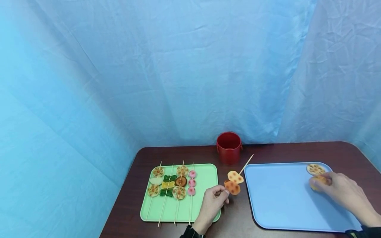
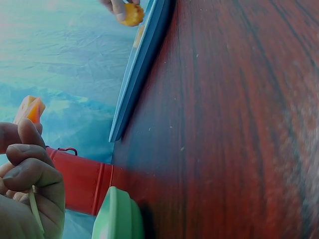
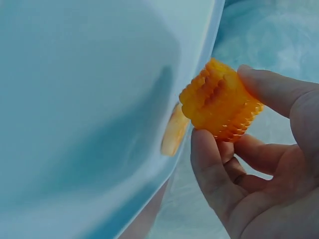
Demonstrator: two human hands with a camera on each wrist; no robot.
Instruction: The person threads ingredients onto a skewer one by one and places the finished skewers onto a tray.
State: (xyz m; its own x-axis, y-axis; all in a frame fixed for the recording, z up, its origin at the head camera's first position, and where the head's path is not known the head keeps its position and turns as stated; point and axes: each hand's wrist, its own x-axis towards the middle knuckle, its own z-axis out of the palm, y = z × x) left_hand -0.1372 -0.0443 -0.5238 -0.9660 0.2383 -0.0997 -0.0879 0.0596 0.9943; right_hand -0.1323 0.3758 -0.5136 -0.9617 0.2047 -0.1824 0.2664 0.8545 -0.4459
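My left hand (image 1: 215, 202) grips a wooden skewer (image 2: 36, 211) between curled fingers. On that skewer are an orange slice with brown spots (image 1: 232, 187) and, above it, a pale yellow slice (image 1: 235, 177); its bare tip points up and right. Between the thumb and fingers of my right hand (image 1: 346, 190) is a chunk of corn (image 3: 219, 102), pinched over the far right part of the blue tray (image 1: 285, 198). Just beyond the corn, a lotus root slice (image 1: 316, 169) lies on that tray. The left hand overlaps the right edge of the green tray (image 1: 205, 175) in the head view.
Several loaded skewers lie side by side on the green tray, with lotus root slices (image 1: 158, 171), green pieces (image 1: 170, 178), a brown mushroom (image 1: 181, 181) and pink balls (image 1: 191, 182). A red bucket (image 1: 229, 155) stands at the back of the dark wooden table, before a blue curtain (image 1: 190, 82).
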